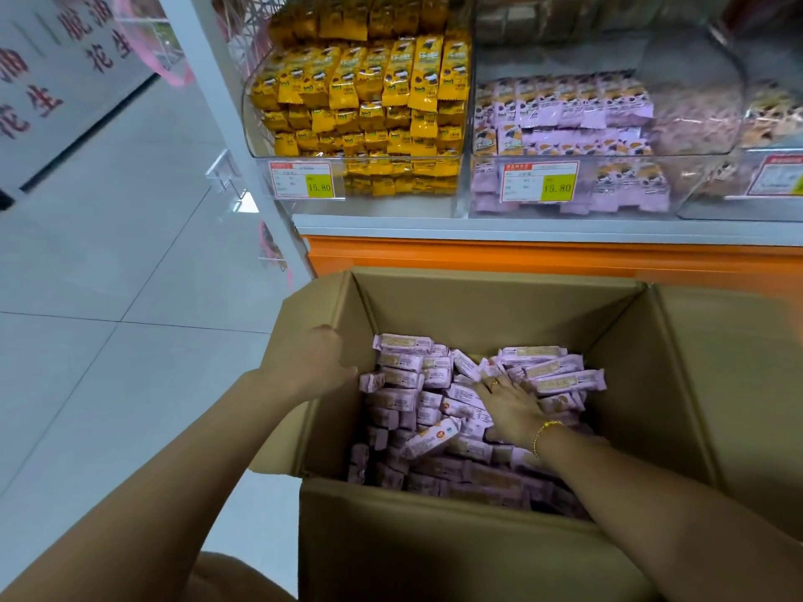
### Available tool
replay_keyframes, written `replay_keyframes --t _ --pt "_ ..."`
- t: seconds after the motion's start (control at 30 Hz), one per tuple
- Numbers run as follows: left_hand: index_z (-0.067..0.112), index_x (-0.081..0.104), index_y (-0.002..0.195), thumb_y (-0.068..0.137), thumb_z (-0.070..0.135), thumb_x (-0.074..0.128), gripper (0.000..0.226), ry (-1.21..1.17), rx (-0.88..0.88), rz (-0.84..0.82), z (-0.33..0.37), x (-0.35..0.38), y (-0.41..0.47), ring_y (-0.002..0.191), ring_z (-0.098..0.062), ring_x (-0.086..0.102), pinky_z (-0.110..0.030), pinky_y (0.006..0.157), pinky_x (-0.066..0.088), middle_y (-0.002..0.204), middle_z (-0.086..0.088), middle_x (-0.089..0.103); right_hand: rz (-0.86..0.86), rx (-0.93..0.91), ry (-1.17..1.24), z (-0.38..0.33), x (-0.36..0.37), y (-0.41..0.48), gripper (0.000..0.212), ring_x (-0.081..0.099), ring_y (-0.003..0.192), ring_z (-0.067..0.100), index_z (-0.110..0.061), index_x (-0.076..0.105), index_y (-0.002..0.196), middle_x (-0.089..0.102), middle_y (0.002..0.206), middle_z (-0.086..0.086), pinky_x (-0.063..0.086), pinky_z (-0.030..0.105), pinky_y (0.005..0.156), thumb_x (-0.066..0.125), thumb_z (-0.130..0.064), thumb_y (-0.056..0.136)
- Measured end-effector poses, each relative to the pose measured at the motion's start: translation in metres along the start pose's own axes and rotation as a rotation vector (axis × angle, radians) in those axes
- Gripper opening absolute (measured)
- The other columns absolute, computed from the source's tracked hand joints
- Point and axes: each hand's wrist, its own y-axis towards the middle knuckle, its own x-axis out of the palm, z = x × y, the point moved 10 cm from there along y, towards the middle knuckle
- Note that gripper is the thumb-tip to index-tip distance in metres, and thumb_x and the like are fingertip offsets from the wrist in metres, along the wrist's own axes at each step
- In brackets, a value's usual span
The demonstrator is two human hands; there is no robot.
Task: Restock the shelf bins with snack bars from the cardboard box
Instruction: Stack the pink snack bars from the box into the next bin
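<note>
An open cardboard box [486, 310] stands in front of the shelf, filled with several loose purple snack bars [404, 378]. My left hand [313, 362] rests on the box's left wall and flap, with its fingertips at the edge of the bars. Inside the box, my right hand [508, 401] lies palm down on the heap of bars with the fingers spread; a gold bracelet is on that wrist. On the shelf above, a clear bin [565, 136] holds matching purple bars.
A clear bin of yellow snack packs [369, 102] stands left of the purple one, and another bin [769, 136] sits at the far right. Price tags hang on the bin fronts. An orange shelf base [543, 254] runs behind the box. Grey tiled floor [108, 275] lies to the left.
</note>
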Motion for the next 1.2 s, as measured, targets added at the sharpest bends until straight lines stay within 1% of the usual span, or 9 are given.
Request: replay_keyframes --t 0.07,0.13,0.37,0.53,0.63,0.83,1.0,1.13,1.2 --pt "0.005 0.060 0.109 0.090 0.038 0.058 0.038 -0.008 0.012 0.011 -0.001 0.001 -0.002 0.102 -0.026 0.055 -0.030 0.080 0.044 0.113 -0.012 0.056 0.040 0.019 -0.064 0.000 0.001 0.002 0.070 0.029 0.133 0.027 -0.011 0.026 0.146 0.039 0.143 0.010 0.028 0.036 0.108 0.062 -0.014 0.086" --pt "0.006 0.059 0.115 0.090 0.039 0.057 0.041 -0.004 0.024 0.022 -0.001 0.000 -0.004 0.105 -0.026 0.055 -0.032 0.085 0.046 0.116 -0.012 0.056 0.053 0.025 -0.033 0.000 0.001 0.008 0.067 0.036 0.127 0.026 -0.009 0.034 0.141 0.047 0.136 0.010 0.032 0.034 0.105 0.065 -0.028 0.084" --pt "0.014 0.053 0.131 0.089 0.037 0.060 0.049 -0.164 0.038 0.008 0.006 -0.003 -0.007 0.121 -0.022 0.050 -0.030 0.098 0.041 0.134 -0.007 0.053 0.018 0.307 0.583 0.035 -0.021 -0.002 0.078 0.060 0.108 0.022 -0.019 0.042 0.143 0.063 0.121 0.007 0.049 0.030 0.084 0.071 -0.051 0.078" --pt "0.007 0.068 0.108 0.087 0.027 0.067 0.029 -0.606 0.051 -0.077 0.034 -0.009 -0.009 0.087 -0.015 0.061 -0.025 0.080 0.048 0.097 -0.007 0.067 0.076 0.330 1.455 0.035 -0.062 -0.039 0.045 0.063 0.092 0.016 -0.007 0.054 0.129 0.063 0.100 0.002 0.054 0.031 0.083 0.067 -0.015 0.086" --pt "0.001 0.064 0.112 0.087 0.026 0.066 0.036 -1.100 -0.026 -0.247 0.056 0.003 -0.014 0.092 -0.022 0.068 -0.027 0.082 0.055 0.107 -0.018 0.067 0.151 0.179 1.690 0.015 -0.110 -0.062 0.046 0.067 0.095 0.019 -0.014 0.052 0.130 0.066 0.110 0.009 0.055 0.031 0.086 0.066 -0.011 0.086" --pt "0.001 0.061 0.113 0.087 0.017 0.058 0.030 -1.809 0.095 -0.263 0.104 -0.024 -0.015 0.111 -0.029 0.061 -0.034 0.089 0.054 0.119 -0.020 0.064 0.510 -0.110 1.597 -0.009 -0.207 -0.109 0.044 0.065 0.104 0.011 -0.030 0.061 0.120 0.070 0.112 -0.008 0.051 0.032 0.095 0.072 -0.008 0.083" --pt "-0.001 0.062 0.113 0.081 0.014 0.061 0.035 -1.902 0.241 -0.226 0.123 -0.046 -0.021 0.099 -0.028 0.064 -0.036 0.081 0.057 0.114 -0.020 0.065 0.534 -0.239 1.579 -0.018 -0.230 -0.143 0.050 0.055 0.122 0.005 -0.029 0.050 0.137 0.060 0.131 -0.013 0.044 0.031 0.104 0.063 -0.020 0.090" --pt "-0.003 0.062 0.110 0.075 0.014 0.064 0.039 -1.908 0.252 -0.204 0.133 -0.051 -0.023 0.096 -0.028 0.066 -0.037 0.080 0.058 0.110 -0.018 0.068 0.739 -0.140 1.465 0.003 -0.243 -0.161 0.036 0.065 0.097 0.022 -0.033 0.060 0.127 0.069 0.115 -0.007 0.052 0.048 0.089 0.057 -0.025 0.093" --pt "-0.002 0.063 0.108 0.072 0.013 0.066 0.040 -1.918 0.248 -0.198 0.137 -0.054 -0.024 0.093 -0.027 0.068 -0.035 0.076 0.058 0.106 -0.017 0.069 0.836 -0.119 1.406 0.008 -0.249 -0.170 0.034 0.066 0.100 0.020 -0.030 0.063 0.125 0.071 0.110 -0.006 0.053 0.050 0.086 0.060 -0.021 0.093"
